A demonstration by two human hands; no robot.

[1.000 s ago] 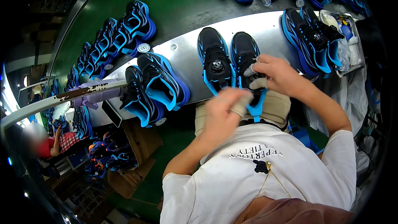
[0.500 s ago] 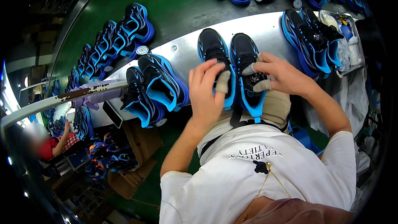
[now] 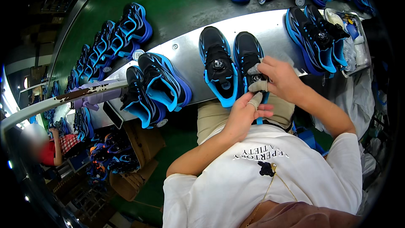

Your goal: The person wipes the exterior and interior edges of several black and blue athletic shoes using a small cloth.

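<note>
Two black shoes with blue trim and purple-blue soles stand side by side before me, toes pointing away. On the left shoe [image 3: 216,55], a round dial shows at the tongue. My right hand [image 3: 280,78] has its thumb and fingers, some in cloth finger covers, closed around the dial area of the right shoe [image 3: 248,46]. At that shoe's heel is my left hand [image 3: 244,118], its covered thumb against the collar and its fingers bent around the back. My hands hide most of the right shoe's opening.
More such shoes stand on the metal ledge [image 3: 181,42], one pair [image 3: 156,84] left and another [image 3: 314,42] right. A tray [image 3: 358,50] of small parts sits far right. Rows of shoes line the green surface [image 3: 168,0]. A worn metal bar [image 3: 84,93] crosses at left; a person in red [image 3: 50,147] sits beyond.
My left hand has left the left shoe and moved right and nearer, to the right shoe's heel. My right hand stays at the right shoe's dial area.
</note>
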